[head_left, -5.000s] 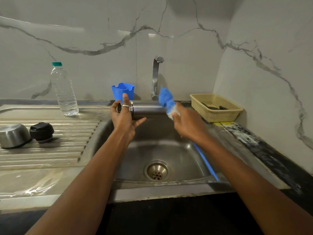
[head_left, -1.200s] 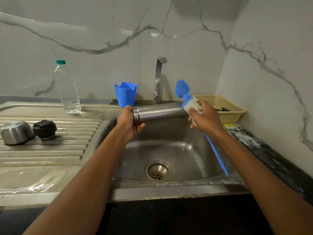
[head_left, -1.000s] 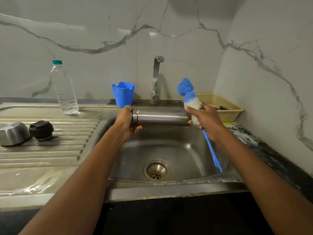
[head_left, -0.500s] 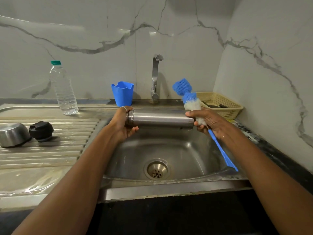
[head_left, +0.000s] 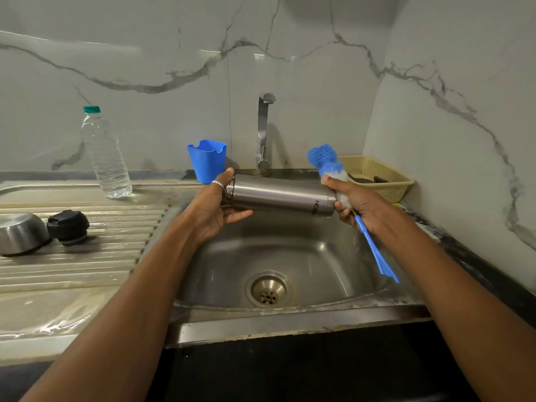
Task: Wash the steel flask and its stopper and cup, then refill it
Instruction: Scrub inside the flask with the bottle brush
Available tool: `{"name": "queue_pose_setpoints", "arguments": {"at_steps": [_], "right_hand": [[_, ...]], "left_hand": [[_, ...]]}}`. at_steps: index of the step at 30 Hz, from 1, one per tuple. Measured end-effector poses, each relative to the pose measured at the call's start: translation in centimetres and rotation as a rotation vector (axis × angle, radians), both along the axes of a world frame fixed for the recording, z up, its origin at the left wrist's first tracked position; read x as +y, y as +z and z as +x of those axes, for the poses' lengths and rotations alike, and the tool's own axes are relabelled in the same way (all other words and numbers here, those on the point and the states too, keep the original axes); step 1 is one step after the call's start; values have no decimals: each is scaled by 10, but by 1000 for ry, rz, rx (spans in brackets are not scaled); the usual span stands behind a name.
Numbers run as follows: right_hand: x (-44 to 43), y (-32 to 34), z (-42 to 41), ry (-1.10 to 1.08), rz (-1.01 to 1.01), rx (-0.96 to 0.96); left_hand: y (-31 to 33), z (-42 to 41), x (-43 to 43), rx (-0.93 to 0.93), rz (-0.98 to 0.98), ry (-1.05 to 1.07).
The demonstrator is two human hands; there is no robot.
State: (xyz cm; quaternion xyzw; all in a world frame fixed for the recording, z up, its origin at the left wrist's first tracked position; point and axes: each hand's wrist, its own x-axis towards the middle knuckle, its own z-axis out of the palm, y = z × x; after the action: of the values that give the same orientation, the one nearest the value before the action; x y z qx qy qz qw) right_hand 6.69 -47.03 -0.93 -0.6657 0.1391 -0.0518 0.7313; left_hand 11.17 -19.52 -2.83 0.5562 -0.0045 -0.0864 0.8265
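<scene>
There, you held the steel flask (head_left: 278,195) level over the sink (head_left: 290,250), its neck to your left. Your left hand (head_left: 214,210) gripped the neck end, fingers curled round it. Your right hand (head_left: 356,204) clasped the blue bottle brush (head_left: 323,156) just below its head, white bristles against the flask's base and the handle slanting down over the basin. The steel cup (head_left: 20,233) sat on the draining surface (head_left: 87,265) at far left, with the black stopper (head_left: 68,226) just beside it. A water bottle (head_left: 106,158), a blue holder (head_left: 207,161), the tap (head_left: 263,132) and a yellow basket (head_left: 385,181) stood along the back wall.
</scene>
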Motion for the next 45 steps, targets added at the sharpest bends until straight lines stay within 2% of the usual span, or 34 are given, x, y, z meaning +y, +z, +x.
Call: {"name": "queue_pose_setpoints", "arguments": {"at_steps": [4, 10, 15, 17, 19, 21, 24, 26, 29, 31, 34, 38, 40, 43, 45], "right_hand": [[7, 0, 2, -171, -409, -102], [50, -5, -17, -41, -924, -188], [100, -11, -34, 179, -1082, -339], [103, -9, -31, 145, -1151, -360], [86, -6, -18, 3, -1219, -305], [61, -5, -4, -126, -1215, -216], [54, -6, -3, -177, -1175, -165], [75, -9, -9, -104, -1219, -256], [115, -14, -27, 168, -1228, -447], [118, -15, -27, 204, -1240, -487], [88, -8, -15, -11, -1298, -452], [52, -6, -4, -220, -1321, -345], [60, -11, -8, -148, -1340, -399], [94, -22, -24, 167, -1382, -541], [104, -26, -27, 271, -1426, -601]], "left_hand": [[-4, 6, -6, -7, -1, 129], [-9, 16, -2, -31, -84, 354], [-13, 18, -5, -88, -52, 382], [-11, 18, -4, -69, -116, 383], [-10, 22, -1, -21, -216, 396], [-10, 23, 3, 32, -291, 384], [-10, 24, 0, 56, -302, 349], [-11, 24, -3, 62, -301, 343], [-13, 24, -4, 27, -289, 316], [-14, 23, -1, 24, -308, 299], [-13, 22, 1, 82, -387, 286], [-14, 22, 0, 144, -332, 299], [-16, 21, 1, 174, -318, 307], [-20, 20, 4, 156, -344, 304], [-20, 15, 5, 129, -404, 307]]}}
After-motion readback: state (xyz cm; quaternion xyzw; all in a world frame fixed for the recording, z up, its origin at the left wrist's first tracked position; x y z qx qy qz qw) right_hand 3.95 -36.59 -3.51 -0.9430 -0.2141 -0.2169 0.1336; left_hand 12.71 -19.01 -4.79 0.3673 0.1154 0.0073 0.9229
